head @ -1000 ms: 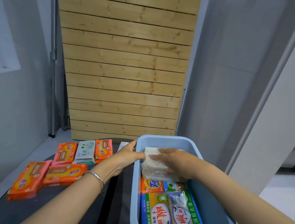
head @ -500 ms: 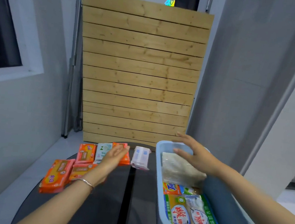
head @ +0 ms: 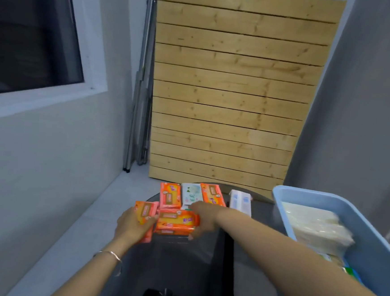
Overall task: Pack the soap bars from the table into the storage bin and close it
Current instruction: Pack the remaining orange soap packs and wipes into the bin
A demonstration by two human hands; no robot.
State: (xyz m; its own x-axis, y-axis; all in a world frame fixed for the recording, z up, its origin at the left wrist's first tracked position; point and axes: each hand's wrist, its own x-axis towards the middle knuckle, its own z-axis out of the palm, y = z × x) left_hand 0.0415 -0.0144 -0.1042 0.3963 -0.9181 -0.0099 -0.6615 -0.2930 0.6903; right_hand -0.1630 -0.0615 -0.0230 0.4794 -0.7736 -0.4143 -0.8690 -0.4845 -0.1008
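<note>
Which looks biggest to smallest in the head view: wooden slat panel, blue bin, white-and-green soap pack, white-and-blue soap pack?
1. wooden slat panel
2. blue bin, partly out of frame
3. white-and-green soap pack and white-and-blue soap pack: too alike to rank

The dark table (head: 180,263) has bare room on the near side. Soap packs (head: 169,196) crowd the far side. The blue bin (head: 307,194) blocks the right.

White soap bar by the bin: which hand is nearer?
Right. The right hand grips the orange stack left of the white soap bar; the left hand holds an orange bar farther left.
</note>
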